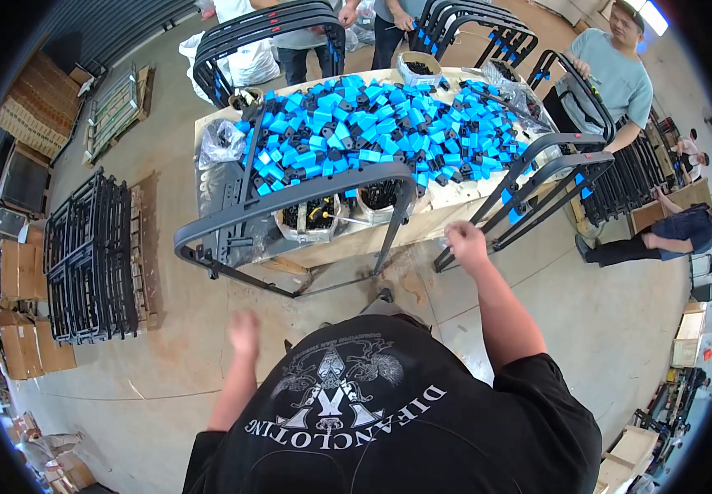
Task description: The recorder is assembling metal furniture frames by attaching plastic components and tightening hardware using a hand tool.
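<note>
A black metal tube frame (290, 198) with rounded corners leans against the near edge of the table, in front of me. My right hand (464, 240) is raised to the right of it, fingers curled in; whether anything small is in them is hidden. Motion smears my left hand (245, 333), which hangs in the air below the frame's left end, apart from it. Behind the frame, a box of small black parts (294, 229) holds a yellow-handled tool (323, 216). A second box of black parts (379, 194) is beside it.
Blue and black plastic pieces (372, 123) are heaped on the wooden table (446, 196). More black frames (529, 189) lean at its right side. Co-workers, one in a light-blue shirt (619, 74), stand around it. Stacked frames (92, 255) rest on a pallet at left.
</note>
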A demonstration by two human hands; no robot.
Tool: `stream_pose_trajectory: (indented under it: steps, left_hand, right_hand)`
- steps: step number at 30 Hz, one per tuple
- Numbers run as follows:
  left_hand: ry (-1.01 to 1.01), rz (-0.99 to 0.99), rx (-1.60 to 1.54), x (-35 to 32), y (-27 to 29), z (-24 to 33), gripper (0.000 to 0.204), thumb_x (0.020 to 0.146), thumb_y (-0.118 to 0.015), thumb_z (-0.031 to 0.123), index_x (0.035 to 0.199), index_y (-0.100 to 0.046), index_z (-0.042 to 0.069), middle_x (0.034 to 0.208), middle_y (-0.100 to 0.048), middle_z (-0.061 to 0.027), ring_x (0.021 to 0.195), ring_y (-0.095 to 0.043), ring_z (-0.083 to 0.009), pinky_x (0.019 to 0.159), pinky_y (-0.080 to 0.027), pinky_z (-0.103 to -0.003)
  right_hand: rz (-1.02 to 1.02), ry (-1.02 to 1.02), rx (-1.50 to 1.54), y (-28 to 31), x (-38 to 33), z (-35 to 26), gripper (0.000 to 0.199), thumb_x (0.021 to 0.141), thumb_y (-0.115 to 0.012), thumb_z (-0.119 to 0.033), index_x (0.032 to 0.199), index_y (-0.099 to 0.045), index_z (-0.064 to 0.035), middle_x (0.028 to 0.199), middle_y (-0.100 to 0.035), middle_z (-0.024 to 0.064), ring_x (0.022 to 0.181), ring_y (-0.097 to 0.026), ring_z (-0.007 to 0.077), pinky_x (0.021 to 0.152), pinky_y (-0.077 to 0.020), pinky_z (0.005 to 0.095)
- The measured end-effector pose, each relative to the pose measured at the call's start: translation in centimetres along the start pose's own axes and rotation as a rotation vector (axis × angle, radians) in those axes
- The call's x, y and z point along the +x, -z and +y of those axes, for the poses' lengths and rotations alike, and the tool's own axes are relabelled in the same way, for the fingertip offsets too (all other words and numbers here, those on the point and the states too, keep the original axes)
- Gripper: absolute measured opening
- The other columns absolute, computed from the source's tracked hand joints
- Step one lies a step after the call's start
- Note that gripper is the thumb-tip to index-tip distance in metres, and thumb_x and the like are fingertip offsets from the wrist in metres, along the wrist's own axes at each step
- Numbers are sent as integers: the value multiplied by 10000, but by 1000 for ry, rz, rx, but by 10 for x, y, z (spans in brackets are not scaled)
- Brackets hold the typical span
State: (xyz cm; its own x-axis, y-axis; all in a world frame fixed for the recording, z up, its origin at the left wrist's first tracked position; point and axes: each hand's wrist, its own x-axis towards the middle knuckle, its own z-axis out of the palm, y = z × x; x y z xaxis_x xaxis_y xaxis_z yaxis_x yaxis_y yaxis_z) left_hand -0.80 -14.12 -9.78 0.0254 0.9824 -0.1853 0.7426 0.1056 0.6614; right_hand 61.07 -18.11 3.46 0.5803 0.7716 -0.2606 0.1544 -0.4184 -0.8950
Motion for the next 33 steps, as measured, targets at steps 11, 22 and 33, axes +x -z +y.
stream_pose_trajectory:
  steps: [11, 22, 33]
  left_hand:
    - [32, -222, 173, -92, -112, 29, 216, 928, -636, 212, 1108, -682, 102, 999, -712, -160, 945, -678, -334, 826, -545, -419]
    - [530, -22, -393, -116, -114, 173, 295, 956, -655, 188, 1196, -663, 17, 1061, -729, -118, 932, -688, -232, 839, -538, -355]
    - [735, 189, -798, -165, -111, 153, 277, 973, -641, 156, 1171, -657, -37, 1021, -733, -108, 903, -684, -193, 789, -543, -303]
  right_hand:
    - [-457, 531, -310, -52, 168, -80, 231, 894, -717, -142, 1087, -693, -17, 1034, -741, 143, 948, -730, 241, 837, -575, 354]
    - [-961, 1118, -1159, -145, 201, -51, 282, 902, -561, -158, 1127, -701, -62, 1153, -665, 176, 1120, -640, 346, 912, -537, 469]
    - [-1103, 1010, -1156, -138, 223, -43, 290, 860, -537, -101, 1016, -758, 5, 1072, -719, 239, 996, -708, 387, 863, -567, 467]
